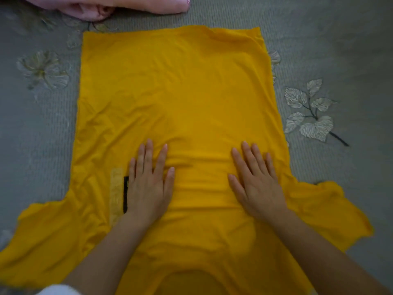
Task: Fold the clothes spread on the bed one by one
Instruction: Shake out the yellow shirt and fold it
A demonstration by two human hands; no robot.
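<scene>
Yellow shirt lies flat on the bed; left hand and right hand press it, fingers straight, gripping nothing.

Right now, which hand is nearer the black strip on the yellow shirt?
Left. The left hand lies flat just beside the black strip; the right hand lies across the yellow shirt from it.
</scene>
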